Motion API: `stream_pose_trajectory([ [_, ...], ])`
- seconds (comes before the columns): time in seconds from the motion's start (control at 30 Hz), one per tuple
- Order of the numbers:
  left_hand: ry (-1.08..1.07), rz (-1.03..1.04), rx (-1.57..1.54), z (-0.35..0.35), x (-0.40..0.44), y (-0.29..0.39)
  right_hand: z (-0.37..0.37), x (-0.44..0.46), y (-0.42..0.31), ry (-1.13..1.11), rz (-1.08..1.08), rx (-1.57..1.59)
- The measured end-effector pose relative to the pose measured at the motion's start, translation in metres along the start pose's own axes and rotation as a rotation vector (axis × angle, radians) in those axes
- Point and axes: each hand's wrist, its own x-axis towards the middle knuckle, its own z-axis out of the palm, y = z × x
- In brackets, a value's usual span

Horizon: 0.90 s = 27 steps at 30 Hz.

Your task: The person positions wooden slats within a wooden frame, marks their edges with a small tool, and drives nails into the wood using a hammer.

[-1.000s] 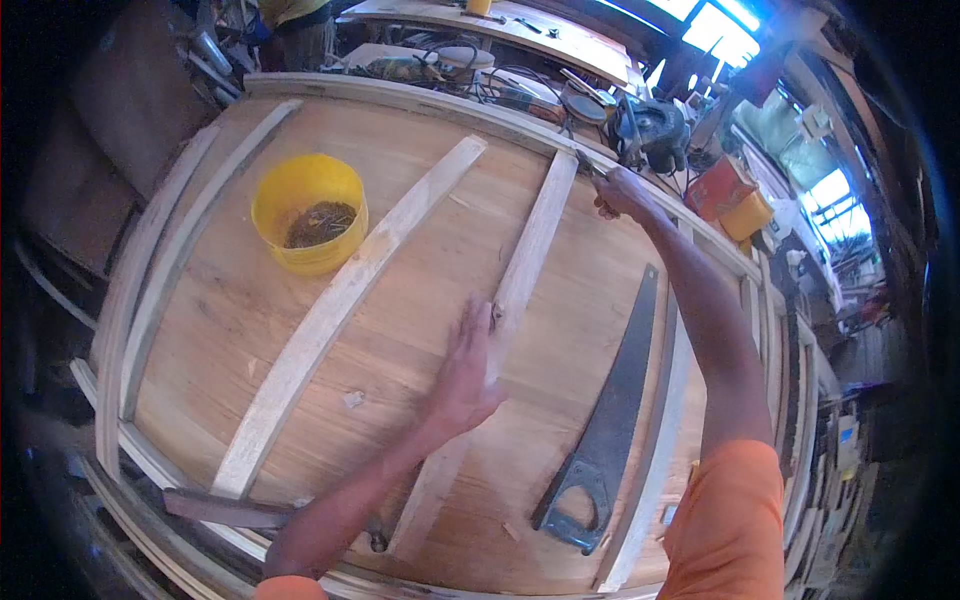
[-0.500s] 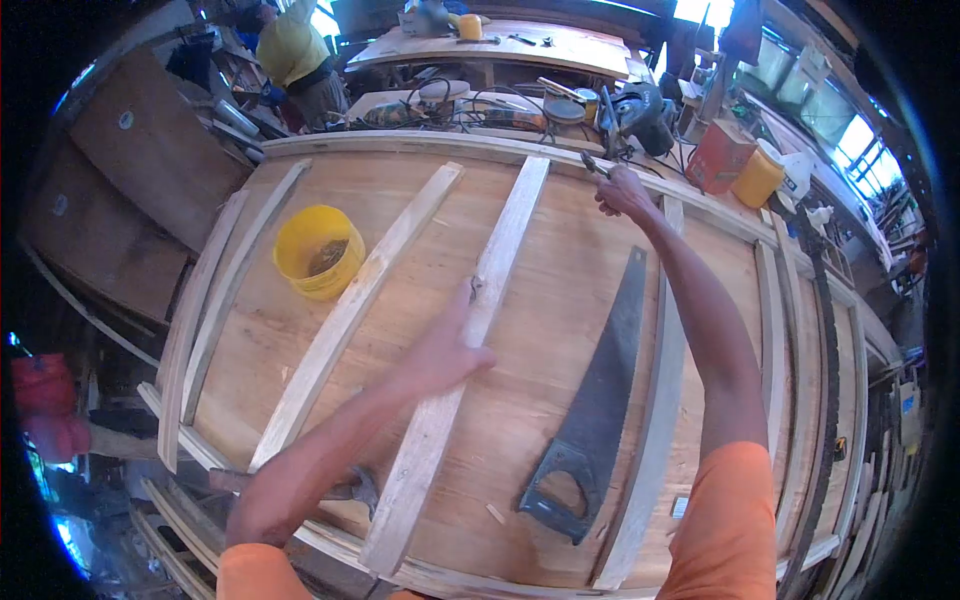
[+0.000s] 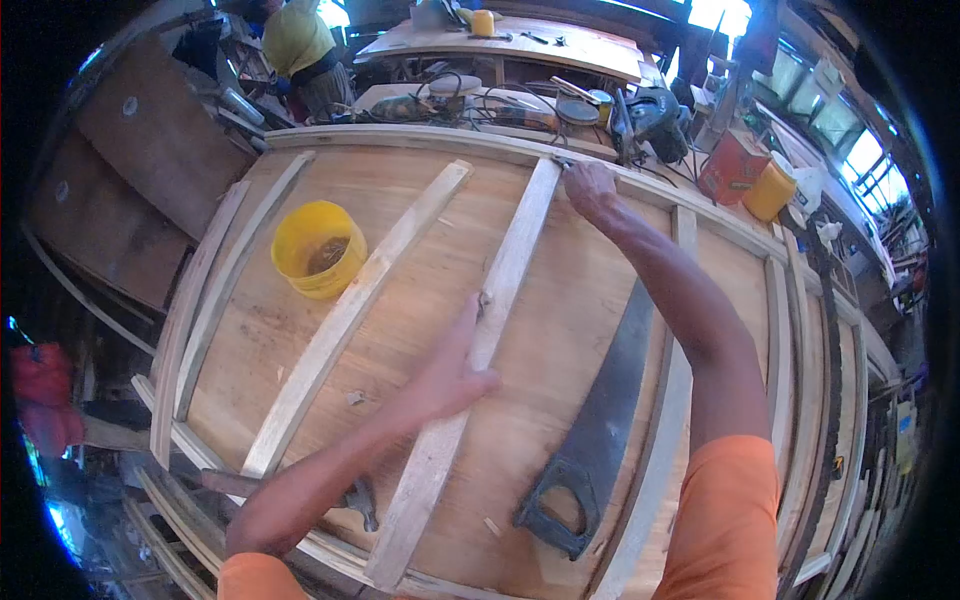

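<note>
My left hand [image 3: 455,375] is wrapped over the middle wooden batten [image 3: 520,230], thumb across its near side; a small dark metal bit shows at the fingertips. My right hand [image 3: 592,188] is closed on a small dark tool [image 3: 563,162] at that batten's far end, against the frame's far rail; its kind is mostly hidden. A handsaw [image 3: 600,400] lies on the plywood panel [image 3: 400,350] right of the batten. Left of it stands a yellow bucket [image 3: 318,250] with small brownish pieces inside. Beneath my left forearm lies a hammer [image 3: 362,505], partly covered.
More battens [image 3: 360,310] cross the framed panel. Beyond the far rail are cables, a circular saw [image 3: 655,120], a red box [image 3: 735,165] and a yellow container [image 3: 770,188]. A person in a yellow shirt [image 3: 298,40] stands at the far left.
My right hand has moved left with the dark tool, from the far rail to the middle batten's far end. My left hand stays on the batten. The view has shifted slightly.
</note>
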Motion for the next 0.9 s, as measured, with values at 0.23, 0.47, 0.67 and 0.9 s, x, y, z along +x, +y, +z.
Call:
stream_pose_trajectory([
  [0.23, 0.067, 0.051, 0.036, 0.010, 0.004, -0.018, -0.002, 0.016, -0.016, -0.146, 0.001, -0.035],
  [0.47, 0.073, 0.003, 0.000, 0.012, 0.002, -0.020, -0.033, 0.005, -0.041, -0.238, 0.042, -0.031],
  [0.67, 0.062, -0.018, 0.012, 0.014, 0.002, -0.023, 0.010, 0.033, -0.035, -0.241, 0.066, 0.061],
  [0.9, 0.014, -0.055, 0.034, 0.008, 0.002, -0.019, 0.006, 0.045, -0.043, -0.209, 0.085, -0.008],
])
